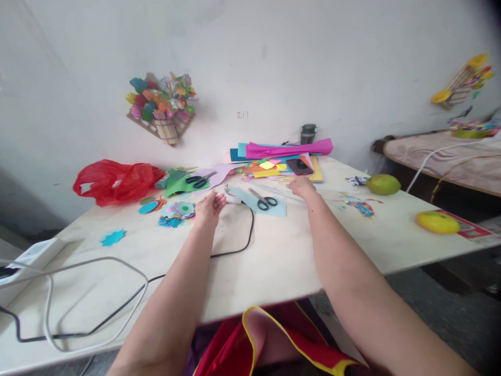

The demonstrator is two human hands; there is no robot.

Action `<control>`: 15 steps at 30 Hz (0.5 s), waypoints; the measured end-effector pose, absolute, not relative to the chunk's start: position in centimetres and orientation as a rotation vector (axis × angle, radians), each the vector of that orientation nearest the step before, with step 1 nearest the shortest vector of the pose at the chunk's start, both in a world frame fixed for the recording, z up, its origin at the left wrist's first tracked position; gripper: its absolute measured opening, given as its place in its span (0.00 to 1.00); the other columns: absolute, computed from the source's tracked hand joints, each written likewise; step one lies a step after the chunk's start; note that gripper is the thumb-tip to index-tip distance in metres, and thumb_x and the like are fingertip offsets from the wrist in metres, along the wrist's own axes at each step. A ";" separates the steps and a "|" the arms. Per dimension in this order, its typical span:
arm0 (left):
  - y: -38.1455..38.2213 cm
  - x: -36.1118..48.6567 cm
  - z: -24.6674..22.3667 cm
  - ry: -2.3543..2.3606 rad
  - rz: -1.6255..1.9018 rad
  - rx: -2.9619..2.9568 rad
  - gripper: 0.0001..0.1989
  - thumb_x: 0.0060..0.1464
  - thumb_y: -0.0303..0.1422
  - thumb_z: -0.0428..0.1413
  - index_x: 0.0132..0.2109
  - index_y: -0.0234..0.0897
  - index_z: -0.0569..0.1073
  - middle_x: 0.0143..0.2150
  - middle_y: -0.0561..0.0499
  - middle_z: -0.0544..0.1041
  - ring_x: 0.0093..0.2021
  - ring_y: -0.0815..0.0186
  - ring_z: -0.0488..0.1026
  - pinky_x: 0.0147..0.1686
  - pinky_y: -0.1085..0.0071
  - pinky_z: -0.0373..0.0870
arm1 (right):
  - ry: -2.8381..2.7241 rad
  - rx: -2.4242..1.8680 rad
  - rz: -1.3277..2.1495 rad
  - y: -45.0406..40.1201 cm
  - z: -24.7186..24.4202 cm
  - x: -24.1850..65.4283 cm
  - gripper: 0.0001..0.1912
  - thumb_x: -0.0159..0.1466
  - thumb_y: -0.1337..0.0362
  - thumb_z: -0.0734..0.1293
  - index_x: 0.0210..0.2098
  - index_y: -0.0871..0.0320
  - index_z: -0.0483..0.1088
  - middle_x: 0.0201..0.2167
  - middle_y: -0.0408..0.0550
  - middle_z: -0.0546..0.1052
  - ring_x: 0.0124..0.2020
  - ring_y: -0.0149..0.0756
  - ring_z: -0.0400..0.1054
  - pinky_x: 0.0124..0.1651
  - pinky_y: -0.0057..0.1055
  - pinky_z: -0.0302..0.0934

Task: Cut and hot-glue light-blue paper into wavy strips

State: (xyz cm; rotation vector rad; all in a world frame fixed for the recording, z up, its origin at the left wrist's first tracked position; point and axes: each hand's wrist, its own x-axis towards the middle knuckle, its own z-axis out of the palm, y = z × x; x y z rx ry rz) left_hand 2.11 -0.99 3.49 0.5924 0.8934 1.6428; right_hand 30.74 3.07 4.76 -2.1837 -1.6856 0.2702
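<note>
My left hand (210, 210) is over the table, palm turned up, fingers loosely curled and apart, holding nothing. Just right of it lies a small whitish tool (234, 198) on a black cord, its shape blurred. Farther right, black-handled scissors (264, 202) rest on a light blue paper sheet (278, 210). My right hand (301, 187) is closed near pale thin strips (270, 189); whatever its fingers hold is hidden. Left of my left hand lie paper flower shapes (182, 210) and a blue cutout (113, 237).
A red plastic bag (117, 183), green paper (180, 183) with second scissors (200, 180), stacked coloured papers (289, 150), and a dark cup (308, 133) stand behind. Two fruits, green (383, 184) and yellow (437, 222), are right. Looping cables (146, 282) cross the left side.
</note>
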 end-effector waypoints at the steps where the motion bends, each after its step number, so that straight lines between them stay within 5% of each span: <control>1: -1.0 2.1 3.4 0.889 1.641 0.614 0.03 0.52 0.25 0.53 0.30 0.30 0.68 0.21 0.49 0.74 0.21 0.71 0.73 0.23 0.77 0.72 | -1.636 -2.209 0.294 3.1 4.9 30.4 0.12 0.57 0.61 0.62 0.31 0.61 0.75 0.25 0.51 0.76 0.28 0.35 0.69 0.28 0.26 0.56; 15: -1.6 3.2 2.6 0.932 1.412 0.970 0.05 0.53 0.29 0.52 0.34 0.29 0.70 0.27 0.43 0.77 0.24 0.67 0.75 0.25 0.74 0.71 | -2.211 -2.097 0.162 1.2 5.5 22.9 0.16 0.51 0.59 0.66 0.38 0.57 0.74 0.43 0.53 0.75 0.44 0.42 0.69 0.41 0.31 0.60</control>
